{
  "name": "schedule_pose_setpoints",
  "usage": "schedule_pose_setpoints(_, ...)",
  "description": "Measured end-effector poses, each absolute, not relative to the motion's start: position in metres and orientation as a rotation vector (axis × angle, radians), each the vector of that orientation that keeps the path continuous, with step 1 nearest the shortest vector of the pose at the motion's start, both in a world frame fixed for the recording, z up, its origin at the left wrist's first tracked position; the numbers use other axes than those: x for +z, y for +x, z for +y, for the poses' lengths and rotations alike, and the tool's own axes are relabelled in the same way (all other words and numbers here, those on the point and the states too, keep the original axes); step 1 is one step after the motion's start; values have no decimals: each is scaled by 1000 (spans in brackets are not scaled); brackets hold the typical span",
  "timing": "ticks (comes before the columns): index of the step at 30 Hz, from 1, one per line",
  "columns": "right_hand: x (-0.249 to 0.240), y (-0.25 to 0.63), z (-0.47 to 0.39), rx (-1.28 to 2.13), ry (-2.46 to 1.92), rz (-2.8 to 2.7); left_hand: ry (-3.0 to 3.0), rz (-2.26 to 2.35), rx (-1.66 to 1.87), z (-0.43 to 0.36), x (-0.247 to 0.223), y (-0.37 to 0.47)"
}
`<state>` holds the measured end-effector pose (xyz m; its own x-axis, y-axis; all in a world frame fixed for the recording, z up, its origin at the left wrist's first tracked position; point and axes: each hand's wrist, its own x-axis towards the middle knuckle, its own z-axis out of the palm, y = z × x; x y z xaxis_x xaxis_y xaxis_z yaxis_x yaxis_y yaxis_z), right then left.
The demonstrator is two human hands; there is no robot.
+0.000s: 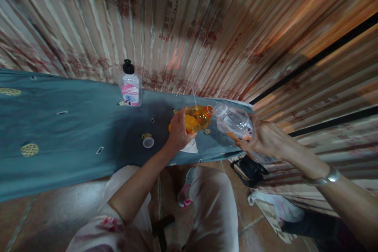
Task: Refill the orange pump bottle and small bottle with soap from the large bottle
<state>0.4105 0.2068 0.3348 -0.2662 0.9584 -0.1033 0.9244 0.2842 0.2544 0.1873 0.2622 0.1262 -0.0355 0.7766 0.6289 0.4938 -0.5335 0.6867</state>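
Note:
My left hand (179, 130) is wrapped round a bottle of orange liquid (195, 119), tilted with its neck pointing right. My right hand (261, 136) grips a clear plastic bottle (233, 122), also lying tilted, its neck pointing left. The two bottle mouths meet or nearly meet above the cloth; whether they touch I cannot tell. Some orange shows low on the clear bottle's side. On the cloth left of my left hand lies a small white round cap or lid (148, 142). A white paper or tissue (190, 147) lies below the orange bottle.
A pump bottle with a black top and pink label (130, 90) stands at the back of the teal patterned tablecloth (73, 126). Behind it hangs a pleated curtain (153, 27). A black bag (249, 169) and white cloth (283, 206) are low at the right.

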Motion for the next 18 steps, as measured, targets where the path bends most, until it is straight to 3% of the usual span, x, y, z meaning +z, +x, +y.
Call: schedule_pose_setpoints(18, 334, 411, 206, 205, 1755, 2286, 1973, 1358, 1601, 262, 126, 188)
